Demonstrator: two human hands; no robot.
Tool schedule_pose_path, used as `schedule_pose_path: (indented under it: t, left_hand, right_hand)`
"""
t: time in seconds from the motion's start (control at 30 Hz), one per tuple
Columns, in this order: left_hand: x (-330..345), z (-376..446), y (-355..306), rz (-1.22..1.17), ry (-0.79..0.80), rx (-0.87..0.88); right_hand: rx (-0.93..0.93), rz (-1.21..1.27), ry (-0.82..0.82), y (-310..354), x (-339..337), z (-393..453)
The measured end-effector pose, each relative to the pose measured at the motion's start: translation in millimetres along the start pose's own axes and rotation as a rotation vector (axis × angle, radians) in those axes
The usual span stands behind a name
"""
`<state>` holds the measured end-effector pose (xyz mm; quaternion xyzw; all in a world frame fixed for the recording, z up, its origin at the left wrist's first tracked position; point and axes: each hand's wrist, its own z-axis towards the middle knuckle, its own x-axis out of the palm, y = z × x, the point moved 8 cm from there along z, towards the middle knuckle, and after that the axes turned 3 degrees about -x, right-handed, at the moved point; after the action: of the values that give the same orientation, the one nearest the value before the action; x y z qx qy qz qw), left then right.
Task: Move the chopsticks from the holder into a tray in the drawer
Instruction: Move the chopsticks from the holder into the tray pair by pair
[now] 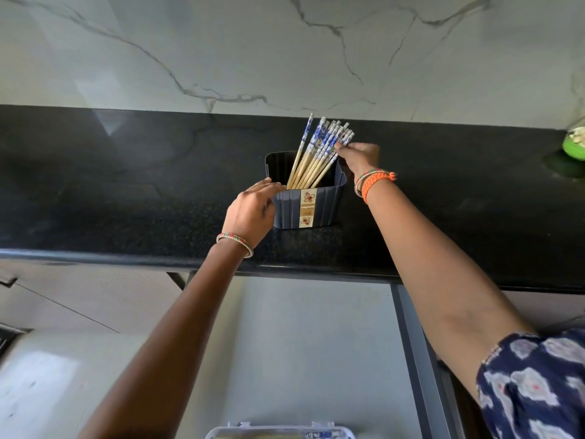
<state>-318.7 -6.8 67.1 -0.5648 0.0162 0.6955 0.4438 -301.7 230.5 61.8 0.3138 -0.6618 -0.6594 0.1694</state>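
A dark ribbed holder (323, 204) with a flowered label stands on the black counter (126, 191). Several bamboo chopsticks (316, 156) with blue-and-white tops lean in it toward the right. My left hand (251, 210) grips the holder's left front corner at the rim. My right hand (357, 158) reaches from the right and pinches the patterned tops of the chopsticks. Below the counter an open drawer (316, 343) shows a pale floor. A clear plastic tray (280, 432) peeks in at the bottom edge, with something blue-patterned inside.
A marble wall rises behind the counter. A green object (574, 144) sits at the counter's far right. The drawer's grey right side rail (418, 359) runs under my right forearm. Pale cabinet fronts lie to the left.
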Motion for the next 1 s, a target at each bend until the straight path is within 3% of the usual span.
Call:
schedule_pose_path:
  t: [0.4, 0.67, 0.83, 1.0]
  left_hand:
    - [0.9, -3.7, -3.2, -0.059, 0.031, -0.044]
    - [-24.3, -16.1, -20.0, -0.091, 0.015, -0.064]
    - [-51.8, -39.7, -29.8, -0.199, -0.038, -0.089]
    - [-50.9, -112.3, -12.1, -0.286, -0.028, -0.165]
  right_hand:
    - [-0.010, 0.040, -0.122, -3.1, -7.1, 17.9]
    - [-0.165, 0.131, -0.319, 44.5, -81.6, 15.7]
    - [-0.232, 0.308, -0.468, 92.3, -143.8, -59.2]
    - [-0.078, 0.685, -0.394, 55.5, -146.3, -150.1]
